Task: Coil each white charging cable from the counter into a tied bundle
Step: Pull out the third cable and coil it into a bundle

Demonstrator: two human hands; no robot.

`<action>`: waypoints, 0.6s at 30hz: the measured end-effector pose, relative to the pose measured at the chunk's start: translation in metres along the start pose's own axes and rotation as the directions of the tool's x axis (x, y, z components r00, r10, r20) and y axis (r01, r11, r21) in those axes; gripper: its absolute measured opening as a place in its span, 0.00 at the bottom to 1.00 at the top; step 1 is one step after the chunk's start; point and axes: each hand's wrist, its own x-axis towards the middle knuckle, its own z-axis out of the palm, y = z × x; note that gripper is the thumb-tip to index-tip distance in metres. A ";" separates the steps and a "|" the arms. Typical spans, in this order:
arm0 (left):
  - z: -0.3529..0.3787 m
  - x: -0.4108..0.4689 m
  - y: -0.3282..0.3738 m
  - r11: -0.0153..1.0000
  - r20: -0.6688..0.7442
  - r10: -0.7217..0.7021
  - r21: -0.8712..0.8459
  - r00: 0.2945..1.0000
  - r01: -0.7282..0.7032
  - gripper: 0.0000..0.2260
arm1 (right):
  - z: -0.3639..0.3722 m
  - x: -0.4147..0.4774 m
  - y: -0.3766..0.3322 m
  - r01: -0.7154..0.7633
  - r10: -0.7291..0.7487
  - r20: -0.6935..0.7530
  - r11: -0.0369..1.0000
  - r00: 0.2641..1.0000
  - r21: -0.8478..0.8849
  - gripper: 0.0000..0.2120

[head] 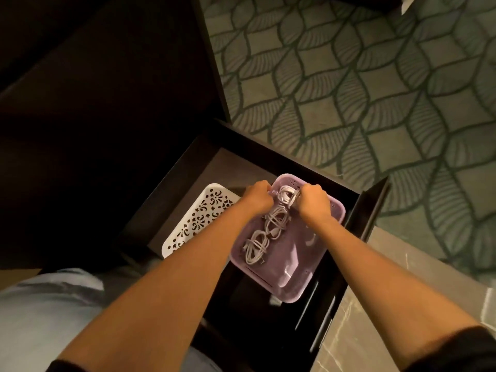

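— Lavender plastic is seen at the centre of the frame: a shallow tray (332,210) set in an open dark drawer (188,167). Where are the cables found?

— Three white coils are laid in a row inside the tray. The topmost bundle (287,196) is flanked by both hands. The middle bundle (276,224) and the lowest bundle (255,247) are strung out below it toward the lower left, seemingly touching each other.

— How are the hands held?

— The right hand (314,204) is clenched, with a strand of the topmost bundle pinched in it. The left hand (256,197) is curled at the tray's upper left corner. Whether rim, cable or nothing is gripped there cannot be told.

— How is such a cable expected to handle?

— It is judged light, limp and a little springy, so the loops could be expected to spread if let go before the wrap is snug. The smooth jacket may slip. Hold is best taken at the waist, where the wraps cross and all loops can be pinched together; the plug ends are better not tugged.

— What else is seen?

— A white perforated basket (193,224) is set left of the tray, and a marbled counter (375,318) is seen at the lower right.
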 end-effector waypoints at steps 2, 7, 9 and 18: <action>0.001 0.004 -0.005 1.000 0.024 -0.020 0.008 1.000 0.020 0.12 | 0.008 0.004 -0.002 0.029 -0.028 0.038 0.999 0.999 -0.041 0.11; 0.003 0.006 -0.012 0.999 0.068 -0.037 -0.020 0.997 0.039 0.12 | 0.015 0.007 0.000 0.028 -0.025 0.043 0.998 0.999 -0.054 0.12; 0.003 0.006 -0.012 0.999 0.068 -0.037 -0.029 0.997 0.039 0.12 | 0.015 0.006 0.000 0.026 -0.023 0.047 0.998 0.999 -0.058 0.13; 0.000 -0.002 -0.009 0.999 0.067 -0.030 -0.041 0.997 0.033 0.12 | 0.013 0.000 0.003 0.001 -0.001 0.004 1.000 1.000 -0.006 0.15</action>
